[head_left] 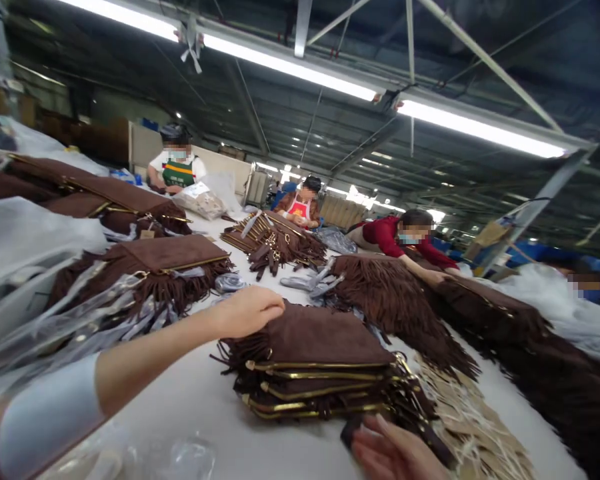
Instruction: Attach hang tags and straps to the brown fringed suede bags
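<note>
A stack of several brown suede bags (325, 337) with fringe and gold zippers lies on the white table in front of me. My left hand (253, 310) reaches across to the far left corner of the top bag, its fingers pressed together on the edge; the fingertips are partly hidden. Low in the view, my right hand (395, 448) is at the near side of the stack, slightly blurred, fingers stretched out and thumb apart. A dark piece (351, 432), too blurred to name, lies at its fingertips. Gold clasps and dark straps hang at the stack's right end.
Fringed bags (170, 257) with plastic-wrapped straps lie left; another fringed pile (385, 287) lies behind the stack. Beige tags with white strings (473, 413) are spread at right. Clear plastic (193, 457) lies in front. A co-worker in red (387, 233) leans over bags (500, 300); two more people sit behind.
</note>
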A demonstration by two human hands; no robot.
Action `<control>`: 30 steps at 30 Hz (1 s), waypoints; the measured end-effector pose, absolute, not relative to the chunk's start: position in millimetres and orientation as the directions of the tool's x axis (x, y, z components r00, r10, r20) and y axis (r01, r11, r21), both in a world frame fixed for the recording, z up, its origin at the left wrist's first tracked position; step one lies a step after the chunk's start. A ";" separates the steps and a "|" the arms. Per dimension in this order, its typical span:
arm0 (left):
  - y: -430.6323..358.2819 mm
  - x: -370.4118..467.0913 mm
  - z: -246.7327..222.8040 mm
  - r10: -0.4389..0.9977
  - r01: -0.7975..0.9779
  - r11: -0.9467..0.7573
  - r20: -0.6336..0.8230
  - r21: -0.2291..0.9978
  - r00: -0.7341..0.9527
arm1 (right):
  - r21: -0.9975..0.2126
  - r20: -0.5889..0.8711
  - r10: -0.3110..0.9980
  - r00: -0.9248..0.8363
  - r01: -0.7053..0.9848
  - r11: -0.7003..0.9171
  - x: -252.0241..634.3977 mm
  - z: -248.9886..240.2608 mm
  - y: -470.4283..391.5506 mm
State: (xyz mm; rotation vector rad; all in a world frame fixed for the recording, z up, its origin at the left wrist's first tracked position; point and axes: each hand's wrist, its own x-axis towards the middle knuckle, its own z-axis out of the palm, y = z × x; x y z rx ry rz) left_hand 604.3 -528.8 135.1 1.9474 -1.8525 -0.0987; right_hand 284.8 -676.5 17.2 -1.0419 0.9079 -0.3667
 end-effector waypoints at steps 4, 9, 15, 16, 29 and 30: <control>-589.3 584.5 115.9 -0.993 -0.880 0.084 0.114 0.467 -0.035 | -0.807 -0.424 -0.855 0.297 0.304 0.506 296.9 -16.0 -691.6; -625.6 566.9 75.7 -0.998 -0.924 -0.052 0.000 0.379 0.057 | -0.808 -0.245 -0.915 0.320 0.454 0.375 314.6 -4.2 -715.8; -626.2 582.9 69.1 -0.993 -0.940 -0.079 -0.109 0.331 0.045 | -0.813 -0.197 -0.857 0.475 0.410 0.414 364.5 4.3 -713.5; -626.9 585.3 69.2 -0.992 -0.942 -0.078 -0.117 0.326 0.042 | -0.822 -0.213 -0.840 0.500 0.373 0.431 373.3 3.4 -711.5; -628.2 612.2 76.1 -0.989 -0.922 -0.089 -0.145 0.378 0.036 | -0.867 -0.138 -0.816 0.562 0.329 0.374 456.6 15.9 -701.9; -627.8 612.3 76.3 -0.988 -0.922 -0.101 -0.150 0.375 0.047 | -0.878 -0.139 -0.814 0.564 0.310 0.365 455.6 18.1 -702.8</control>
